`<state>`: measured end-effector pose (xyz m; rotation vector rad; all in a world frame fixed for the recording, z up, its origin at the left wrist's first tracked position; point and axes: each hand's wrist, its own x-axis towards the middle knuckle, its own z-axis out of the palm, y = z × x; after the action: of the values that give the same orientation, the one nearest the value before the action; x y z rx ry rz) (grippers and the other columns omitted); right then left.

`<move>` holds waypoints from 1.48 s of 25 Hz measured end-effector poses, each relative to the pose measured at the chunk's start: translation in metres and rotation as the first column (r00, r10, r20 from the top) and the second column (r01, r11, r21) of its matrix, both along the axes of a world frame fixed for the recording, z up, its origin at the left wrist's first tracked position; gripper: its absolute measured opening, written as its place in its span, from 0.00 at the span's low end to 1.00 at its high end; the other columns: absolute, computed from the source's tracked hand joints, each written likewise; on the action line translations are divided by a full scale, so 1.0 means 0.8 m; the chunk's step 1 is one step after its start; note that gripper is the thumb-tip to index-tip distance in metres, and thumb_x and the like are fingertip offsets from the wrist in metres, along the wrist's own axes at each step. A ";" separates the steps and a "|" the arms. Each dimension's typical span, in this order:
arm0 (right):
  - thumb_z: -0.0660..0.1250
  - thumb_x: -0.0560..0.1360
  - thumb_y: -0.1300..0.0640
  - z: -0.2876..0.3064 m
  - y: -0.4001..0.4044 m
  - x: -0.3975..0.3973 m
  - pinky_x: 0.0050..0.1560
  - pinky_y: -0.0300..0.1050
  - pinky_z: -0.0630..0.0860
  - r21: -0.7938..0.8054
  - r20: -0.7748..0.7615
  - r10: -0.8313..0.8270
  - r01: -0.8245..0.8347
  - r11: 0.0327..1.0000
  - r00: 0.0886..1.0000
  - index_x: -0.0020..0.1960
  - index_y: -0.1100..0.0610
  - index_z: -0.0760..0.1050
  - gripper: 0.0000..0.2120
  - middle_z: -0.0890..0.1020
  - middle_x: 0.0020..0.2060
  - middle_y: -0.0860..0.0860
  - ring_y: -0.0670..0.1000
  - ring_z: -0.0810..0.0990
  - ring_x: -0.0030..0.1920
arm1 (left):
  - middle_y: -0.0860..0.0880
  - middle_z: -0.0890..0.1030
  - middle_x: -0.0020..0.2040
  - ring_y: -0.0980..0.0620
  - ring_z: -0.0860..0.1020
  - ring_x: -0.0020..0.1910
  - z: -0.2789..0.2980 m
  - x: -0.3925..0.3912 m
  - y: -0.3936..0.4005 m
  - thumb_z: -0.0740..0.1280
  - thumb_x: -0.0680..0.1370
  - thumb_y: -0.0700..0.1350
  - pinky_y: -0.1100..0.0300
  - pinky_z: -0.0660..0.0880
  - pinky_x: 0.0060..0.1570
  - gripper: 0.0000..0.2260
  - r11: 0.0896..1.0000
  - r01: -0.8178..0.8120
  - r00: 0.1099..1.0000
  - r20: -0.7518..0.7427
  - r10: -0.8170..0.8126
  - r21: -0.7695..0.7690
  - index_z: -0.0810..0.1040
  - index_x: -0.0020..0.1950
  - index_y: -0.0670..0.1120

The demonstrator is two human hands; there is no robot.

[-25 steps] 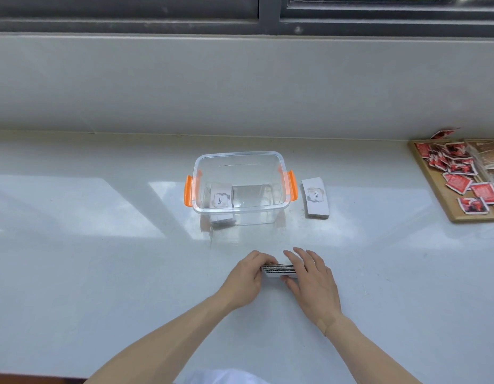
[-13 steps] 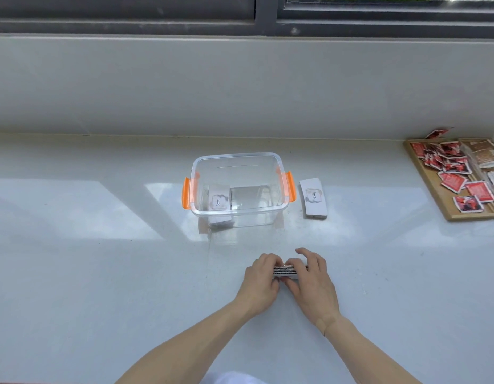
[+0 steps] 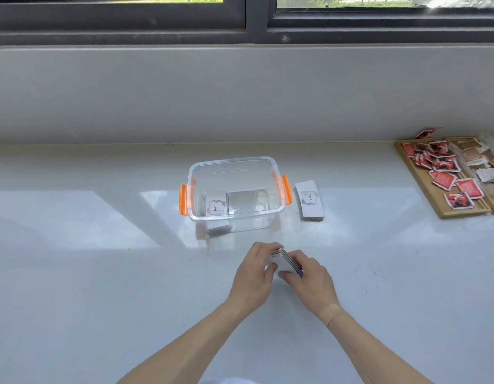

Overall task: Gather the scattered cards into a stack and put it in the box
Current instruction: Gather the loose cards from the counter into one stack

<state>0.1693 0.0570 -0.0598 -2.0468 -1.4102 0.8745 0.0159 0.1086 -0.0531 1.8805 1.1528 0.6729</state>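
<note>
Just in front of the clear box, a card stack is held tilted above the tabletop, pinched between left hand and right hand. Risk: cards could fan or slip out if pressure is eased during transfer to the box. Both hands are curled closed on the stack's edges.

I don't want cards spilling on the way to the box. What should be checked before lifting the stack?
1. Both hands, left and right, grip the stack: ok.
2. Stack edges squared: not ok, it looks fanned.
3. Box open, no lid: ok.
4. Room inside beside the cards already there: ok.
5. Path to box clear: ok.
6. Pile right of box gathered: not ok.
</note>
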 end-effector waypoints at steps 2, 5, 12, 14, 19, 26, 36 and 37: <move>0.71 0.71 0.51 0.005 0.003 -0.006 0.34 0.46 0.74 0.040 0.017 -0.012 0.011 0.999 1.000 0.48 0.42 0.69 0.11 0.80 0.33 0.45 0.48 0.77 0.36 | 0.51 0.75 0.58 0.54 0.74 0.55 0.009 0.003 -0.001 0.64 0.75 0.31 0.65 0.73 0.51 0.24 0.976 0.075 0.995 -0.075 -0.060 0.204 0.72 0.66 0.52; 0.70 0.74 0.53 0.003 0.000 -0.016 0.35 0.45 0.76 0.078 -0.014 -0.089 0.089 0.993 0.996 0.51 0.41 0.68 0.14 0.83 0.36 0.44 0.48 0.80 0.36 | 0.48 0.78 0.58 0.49 0.76 0.56 0.012 0.007 -0.005 0.65 0.71 0.30 0.58 0.75 0.55 0.29 0.910 0.151 0.979 -0.183 -0.085 0.385 0.71 0.70 0.48; 0.66 0.76 0.52 -0.016 -0.015 -0.020 0.34 0.44 0.75 0.004 -0.025 -0.088 0.089 0.996 0.996 0.54 0.38 0.65 0.13 0.82 0.38 0.44 0.48 0.80 0.37 | 0.52 0.61 0.78 0.48 0.56 0.78 0.005 0.001 -0.027 0.61 0.75 0.46 0.43 0.59 0.74 0.31 0.876 0.310 0.872 -0.478 -0.106 0.370 0.56 0.78 0.48; 0.65 0.76 0.51 -0.016 -0.014 -0.020 0.35 0.46 0.76 -0.001 -0.035 -0.093 0.093 0.996 0.995 0.53 0.39 0.66 0.11 0.82 0.38 0.43 0.47 0.80 0.37 | 0.50 0.55 0.80 0.48 0.51 0.79 0.010 0.000 -0.025 0.62 0.76 0.49 0.44 0.51 0.76 0.34 0.878 0.284 0.899 -0.426 -0.103 0.386 0.51 0.79 0.47; 0.65 0.76 0.50 -0.015 -0.013 -0.016 0.31 0.42 0.71 -0.005 -0.007 -0.069 0.069 0.998 0.998 0.52 0.39 0.64 0.11 0.77 0.33 0.45 0.43 0.76 0.34 | 0.49 0.47 0.81 0.50 0.46 0.79 0.006 -0.009 -0.029 0.60 0.76 0.54 0.41 0.50 0.73 0.36 0.820 0.423 0.835 -0.518 -0.187 0.386 0.48 0.79 0.46; 0.65 0.75 0.46 -0.015 -0.012 -0.013 0.34 0.43 0.73 0.001 -0.019 -0.052 0.052 0.999 0.998 0.53 0.39 0.64 0.11 0.77 0.40 0.44 0.43 0.77 0.40 | 0.49 0.49 0.81 0.51 0.46 0.79 -0.005 -0.007 -0.026 0.60 0.75 0.52 0.40 0.50 0.72 0.36 0.818 0.465 0.777 -0.599 -0.195 0.337 0.49 0.79 0.46; 0.66 0.75 0.46 -0.004 -0.020 0.015 0.42 0.43 0.74 0.040 -0.016 -0.018 0.018 0.999 1.000 0.49 0.37 0.66 0.10 0.78 0.46 0.39 0.42 0.75 0.49 | 0.55 0.62 0.72 0.57 0.63 0.71 -0.005 0.007 -0.019 0.67 0.73 0.47 0.63 0.62 0.66 0.33 0.978 -0.057 0.996 -0.085 0.041 -0.200 0.55 0.74 0.58; 0.67 0.74 0.46 -0.002 -0.020 0.023 0.44 0.45 0.75 0.015 -0.053 -0.015 0.016 1.000 0.998 0.50 0.40 0.68 0.09 0.80 0.47 0.40 0.42 0.76 0.50 | 0.54 0.68 0.68 0.55 0.69 0.66 -0.007 0.010 -0.017 0.68 0.74 0.45 0.64 0.67 0.61 0.30 0.931 -0.069 0.997 -0.049 0.056 -0.359 0.59 0.71 0.59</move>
<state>0.1874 0.0412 -0.0613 -2.0060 -1.3672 0.9025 0.0242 0.0947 -0.0589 1.5558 1.2694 0.4252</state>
